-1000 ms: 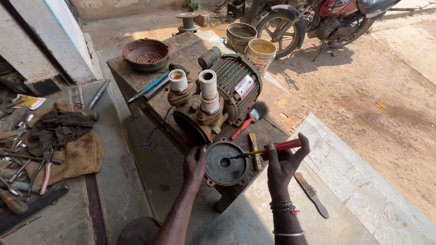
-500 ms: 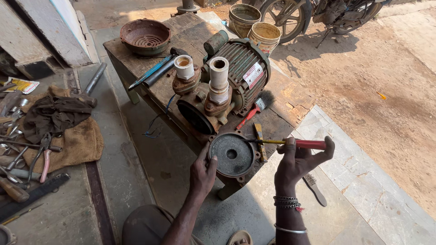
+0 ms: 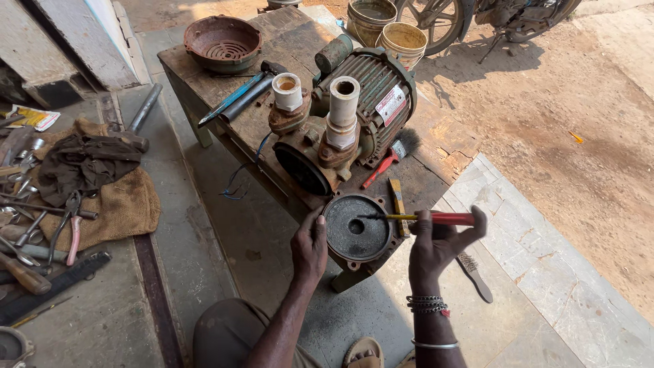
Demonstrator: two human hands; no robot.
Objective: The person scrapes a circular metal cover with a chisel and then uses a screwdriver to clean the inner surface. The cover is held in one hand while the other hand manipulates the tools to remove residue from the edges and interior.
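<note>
My left hand point(image 3: 310, 245) grips the left rim of a round, dark metal pump cover point(image 3: 355, 228) and holds it tilted at the near edge of the wooden bench point(image 3: 286, 34). My right hand point(image 3: 436, 245) holds a small brush with a red and yellow handle point(image 3: 426, 218), its dark tip lying on the cover's face. Just behind the cover stands a rusty green electric motor pump point(image 3: 340, 123) with two white pipe stubs on top.
On the bench lie a round rusty grille cover point(image 3: 223, 41), a blue-handled tool point(image 3: 231, 99), a red-handled brush point(image 3: 385, 163) and a yellow strip point(image 3: 398, 204). A wire brush point(image 3: 473, 272) lies on the floor at right. Tools and sackcloth point(image 3: 82, 191) spread at left; buckets point(image 3: 402, 37) stand behind.
The camera has tipped down and closer. My right hand has shifted the brush a little leftward onto the cover's face; my left hand keeps its hold on the rim.
</note>
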